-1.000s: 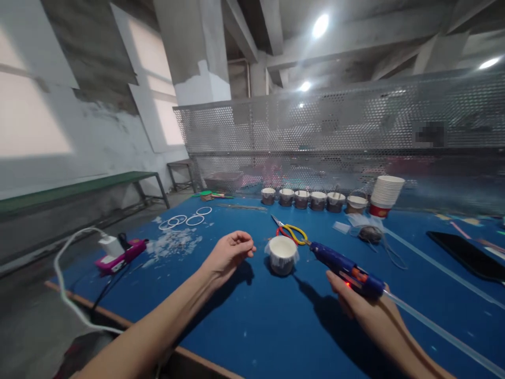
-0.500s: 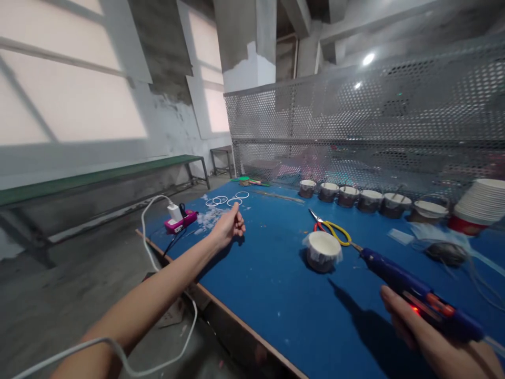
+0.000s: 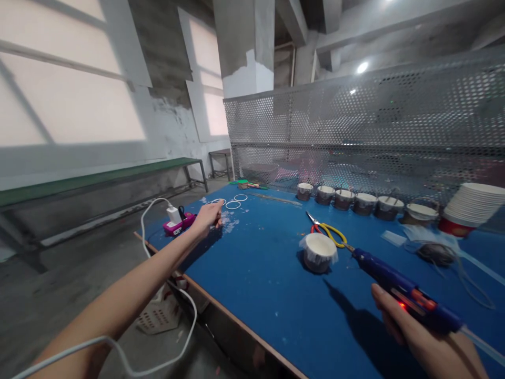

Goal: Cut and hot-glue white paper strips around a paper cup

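Observation:
My left hand (image 3: 208, 217) reaches over the far left of the blue table, its fingers curled in. Whatever it may hold is hidden. Just beyond it lie several thin white rings (image 3: 233, 205), some partly covered by the hand. My right hand (image 3: 418, 331) grips a dark blue hot glue gun (image 3: 402, 281) with a red light on and a clear glue stick at its rear. Left of the gun's nozzle stands a small dark cup (image 3: 317, 258) with a pale top and a ragged translucent wrapping. Scissors (image 3: 327, 231) with yellow and red handles lie right behind this cup.
A row of similar cups (image 3: 344, 200) lines the back by a perforated metal screen (image 3: 355, 121). Stacked paper cups (image 3: 473, 208) and a dark cord bundle (image 3: 436, 253) lie right. A purple power strip (image 3: 179, 225) with a white cable sits at the left edge.
My left hand has moved left, closer to the overlapping white rings. The view has shifted slightly; my right hand still holds the glue gun beside the cup.

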A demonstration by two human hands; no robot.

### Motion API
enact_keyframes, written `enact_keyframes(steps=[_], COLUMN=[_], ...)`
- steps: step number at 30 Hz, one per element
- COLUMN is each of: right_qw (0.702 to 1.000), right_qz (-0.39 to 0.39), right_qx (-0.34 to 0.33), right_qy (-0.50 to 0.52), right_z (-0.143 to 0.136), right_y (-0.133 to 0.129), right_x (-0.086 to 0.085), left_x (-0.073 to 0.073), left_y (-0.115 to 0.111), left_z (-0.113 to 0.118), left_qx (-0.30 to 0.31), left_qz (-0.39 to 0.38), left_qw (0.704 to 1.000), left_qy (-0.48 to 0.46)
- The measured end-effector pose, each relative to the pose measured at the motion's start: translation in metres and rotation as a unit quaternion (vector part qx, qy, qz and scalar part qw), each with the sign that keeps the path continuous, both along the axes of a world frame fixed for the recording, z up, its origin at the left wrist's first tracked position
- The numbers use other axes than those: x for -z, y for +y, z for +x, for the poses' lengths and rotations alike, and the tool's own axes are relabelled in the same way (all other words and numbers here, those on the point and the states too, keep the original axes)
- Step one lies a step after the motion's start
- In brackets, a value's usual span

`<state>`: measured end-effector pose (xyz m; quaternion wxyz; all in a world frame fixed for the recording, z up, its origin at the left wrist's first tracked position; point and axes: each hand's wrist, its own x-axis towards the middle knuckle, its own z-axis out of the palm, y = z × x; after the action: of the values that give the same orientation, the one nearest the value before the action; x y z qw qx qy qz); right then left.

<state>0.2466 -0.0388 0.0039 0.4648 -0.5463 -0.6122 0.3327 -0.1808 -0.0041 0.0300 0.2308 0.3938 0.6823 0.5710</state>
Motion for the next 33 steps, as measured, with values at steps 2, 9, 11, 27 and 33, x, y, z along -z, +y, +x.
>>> enact_keyframes(steps=[2,9,11,27,33], right_qw=[0.999,0.999,0.999,0.999,0.999], right_qz=[-0.022,-0.030,-0.032,0.019,0.020], right_qx=[-0.026,-0.043,-0.037,-0.029,-0.020], right_qy=[-0.005,0.012,0.018,0.013,0.030], right_z=[0.002,0.005,0.004,-0.019,-0.022], right_y=[0.001,0.005,0.005,-0.008,-0.011], right_x=[0.004,0.011,0.010,-0.011,-0.009], left_x=[-0.006,-0.021,-0.024,-0.048,-0.042], left_y=[-0.001,-0.008,-0.010,-0.038,-0.033], left_z=[-0.010,-0.026,-0.027,-0.021,-0.014], left_qx=[-0.016,-0.048,-0.075,-0.045,-0.026], left_qz=[-0.008,-0.040,-0.050,-0.132,-0.126], left_qw=[0.996,0.944,0.928,0.817,0.818], left_qy=[0.092,0.323,0.362,0.559,0.561])
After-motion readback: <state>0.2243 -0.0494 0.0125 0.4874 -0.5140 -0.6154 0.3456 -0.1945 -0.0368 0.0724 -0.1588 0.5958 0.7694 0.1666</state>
